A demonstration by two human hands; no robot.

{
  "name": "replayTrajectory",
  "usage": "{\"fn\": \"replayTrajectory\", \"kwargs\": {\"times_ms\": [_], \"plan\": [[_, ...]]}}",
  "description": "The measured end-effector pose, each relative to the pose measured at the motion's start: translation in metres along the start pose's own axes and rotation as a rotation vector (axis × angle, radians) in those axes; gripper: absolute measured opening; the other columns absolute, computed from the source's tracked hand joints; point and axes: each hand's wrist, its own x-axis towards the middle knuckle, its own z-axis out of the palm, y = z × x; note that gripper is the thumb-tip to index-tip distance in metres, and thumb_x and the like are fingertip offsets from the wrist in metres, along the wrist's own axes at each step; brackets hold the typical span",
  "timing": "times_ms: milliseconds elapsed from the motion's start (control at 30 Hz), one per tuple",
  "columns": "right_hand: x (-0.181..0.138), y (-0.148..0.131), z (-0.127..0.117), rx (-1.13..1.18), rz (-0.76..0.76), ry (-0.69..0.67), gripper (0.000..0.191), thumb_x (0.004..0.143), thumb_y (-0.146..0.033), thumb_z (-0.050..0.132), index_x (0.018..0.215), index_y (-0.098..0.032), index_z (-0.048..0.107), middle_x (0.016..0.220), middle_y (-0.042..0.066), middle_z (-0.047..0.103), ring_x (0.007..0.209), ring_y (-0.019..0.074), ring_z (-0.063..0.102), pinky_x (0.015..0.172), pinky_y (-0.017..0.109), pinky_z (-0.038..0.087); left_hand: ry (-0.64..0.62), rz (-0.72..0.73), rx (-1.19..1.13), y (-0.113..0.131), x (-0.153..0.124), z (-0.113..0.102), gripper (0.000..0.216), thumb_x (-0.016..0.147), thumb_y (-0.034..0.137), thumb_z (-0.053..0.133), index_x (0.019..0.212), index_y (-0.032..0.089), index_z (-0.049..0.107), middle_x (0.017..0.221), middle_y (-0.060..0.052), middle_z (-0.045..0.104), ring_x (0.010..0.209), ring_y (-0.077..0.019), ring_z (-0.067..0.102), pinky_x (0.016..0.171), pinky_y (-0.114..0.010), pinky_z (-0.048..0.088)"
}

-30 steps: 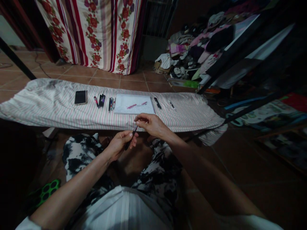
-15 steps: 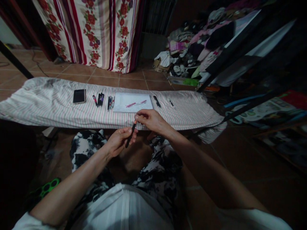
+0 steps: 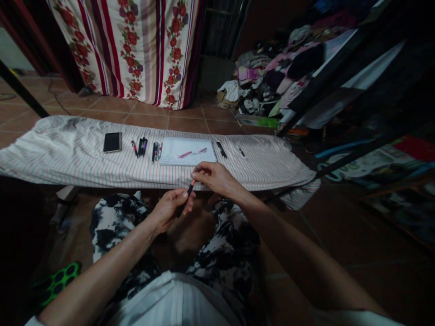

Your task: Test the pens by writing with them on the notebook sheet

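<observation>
My left hand (image 3: pixel 169 207) is closed around the barrel of a slim black pen (image 3: pixel 190 189), which tilts up to the right in front of the bench edge. With thumb and fingers my right hand (image 3: pixel 216 176) pinches the pen's upper end, where an orange-pink section shows. Just beyond the hands lies a spiral notebook (image 3: pixel 170 156) with a pink pen part (image 3: pixel 185 154) and other slender pieces on its page. Dark pens (image 3: pixel 221 150) lie to its right, and a small black-and-clear piece (image 3: pixel 242 153) farther right. Several pens (image 3: pixel 156 152) sit along its left side.
A striped cloth (image 3: pixel 84 167) covers the long low bench. More pens (image 3: pixel 142 147) and a dark-screened phone or tablet (image 3: pixel 112 142) lie on its left part. Dark metal posts (image 3: pixel 343 156) slant past its right end. Behind are a flowered curtain (image 3: pixel 149 54) and a heap of clothes (image 3: pixel 272 74).
The camera view has shifted slightly, so the bench and hands appear a little lower. Both hands keep the same hold on the pen.
</observation>
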Motion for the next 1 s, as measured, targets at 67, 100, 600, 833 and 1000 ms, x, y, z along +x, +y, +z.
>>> {"fn": "replayTrajectory", "kwargs": {"times_ms": [67,100,600,833,1000], "plan": [[-0.002,-0.004,-0.003,0.056,-0.043,-0.058,0.015,0.076,-0.027,0.054,0.079,-0.015,0.063,0.071,0.001,0.063,0.063,0.0106,0.053,0.059,0.023,0.04,0.001,0.008,-0.012,-0.001,0.0,0.0,0.023,0.075,0.031,0.063,0.081,0.01,0.064,0.061,-0.002,0.056,0.053,-0.0087,0.049,0.048,-0.019,0.032],[-0.004,-0.008,-0.004,0.09,-0.048,-0.096,0.015,0.076,-0.024,0.052,0.081,-0.015,0.063,0.073,0.001,0.063,0.065,0.0107,0.054,0.061,0.023,0.041,0.006,0.01,-0.015,-0.002,0.0,0.0,0.023,0.074,0.032,0.064,0.081,0.01,0.064,0.061,-0.002,0.056,0.053,-0.0088,0.049,0.048,-0.02,0.032],[-0.005,-0.008,-0.004,0.027,-0.087,-0.092,0.016,0.078,-0.023,0.053,0.085,-0.016,0.065,0.079,0.002,0.065,0.072,0.0119,0.056,0.068,0.024,0.043,0.07,0.032,0.042,-0.004,-0.001,-0.001,0.026,0.071,0.034,0.066,0.081,0.01,0.064,0.058,-0.001,0.056,0.051,-0.0085,0.047,0.047,-0.02,0.031],[-0.008,-0.013,-0.006,0.104,0.067,-0.072,0.042,0.078,-0.038,0.055,0.114,-0.017,0.052,0.075,0.001,0.063,0.052,0.0075,0.048,0.05,0.02,0.038,0.102,0.058,0.053,-0.003,-0.001,0.001,0.028,0.07,0.035,0.067,0.082,0.01,0.065,0.059,-0.001,0.055,0.053,-0.009,0.048,0.048,-0.021,0.032],[-0.003,0.0,-0.004,-0.07,0.017,-0.008,0.027,0.077,-0.04,0.055,0.071,-0.015,0.061,0.057,-0.001,0.055,0.051,0.0087,0.047,0.047,0.021,0.031,0.097,0.061,0.077,-0.005,-0.001,0.002,0.028,0.069,0.036,0.068,0.08,0.01,0.064,0.058,-0.001,0.055,0.052,-0.0088,0.047,0.047,-0.021,0.031]]}}
